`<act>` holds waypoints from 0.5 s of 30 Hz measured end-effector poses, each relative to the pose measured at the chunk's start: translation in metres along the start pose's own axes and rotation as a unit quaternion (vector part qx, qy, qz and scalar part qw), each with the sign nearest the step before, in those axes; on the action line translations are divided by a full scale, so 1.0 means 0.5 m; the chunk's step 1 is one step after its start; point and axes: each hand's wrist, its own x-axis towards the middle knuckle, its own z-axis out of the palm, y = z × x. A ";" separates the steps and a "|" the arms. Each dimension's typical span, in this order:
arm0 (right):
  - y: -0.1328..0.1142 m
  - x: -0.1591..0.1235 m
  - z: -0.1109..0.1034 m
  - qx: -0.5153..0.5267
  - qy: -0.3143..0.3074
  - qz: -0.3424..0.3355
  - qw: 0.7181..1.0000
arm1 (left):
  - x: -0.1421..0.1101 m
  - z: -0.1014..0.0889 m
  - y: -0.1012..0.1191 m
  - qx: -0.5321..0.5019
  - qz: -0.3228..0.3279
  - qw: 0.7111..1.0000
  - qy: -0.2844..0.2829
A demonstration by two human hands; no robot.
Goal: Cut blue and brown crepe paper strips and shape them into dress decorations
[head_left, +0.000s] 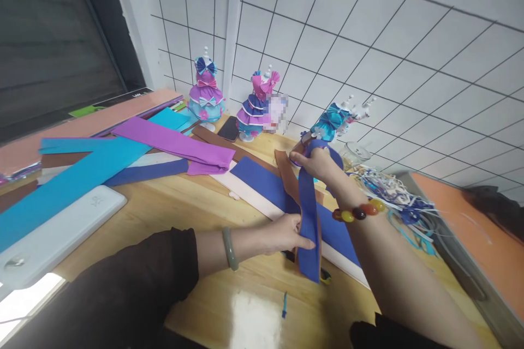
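My left hand [286,233] pinches the lower part of a dark blue strip [309,196], thumb across its front. Higher up, my right hand [319,163] is closed on the same strip, which loops over behind the fingers. A brown strip [289,177] runs down behind the blue one, its edge showing beside it near my left hand. Underneath lie a wide blue strip [262,185] and a pale pink strip [249,194]. A black and yellow object [325,276], mostly hidden, pokes out below the held strip.
Several small dress forms in ruffled dresses, one pink and blue [254,109], stand along the tiled wall. Purple [176,142] and turquoise [82,177] strips cross at left, beside a white case [65,234]. A phone [228,128] lies behind. Tangled scraps [385,188] fill the right side.
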 end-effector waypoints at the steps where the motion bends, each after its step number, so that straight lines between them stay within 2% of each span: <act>1: 0.005 0.001 0.003 -0.015 -0.037 0.025 0.999 | -0.001 0.001 0.001 -0.002 -0.001 1.000 0.010; 3: 0.023 -0.005 0.005 0.000 -0.114 0.066 0.991 | -0.002 0.003 0.005 -0.006 -0.008 1.000 0.027; 5: 0.044 -0.023 0.004 0.049 -0.165 0.095 0.981 | -0.003 0.004 0.010 -0.017 -0.015 0.999 0.035; 11: 0.093 -0.128 0.006 0.163 -0.197 0.139 0.957 | -0.012 0.012 0.018 -0.072 -0.037 0.996 0.026; 15: 0.096 -0.185 0.025 0.317 -0.218 0.168 0.908 | -0.010 0.015 0.009 -0.054 -0.061 0.996 0.044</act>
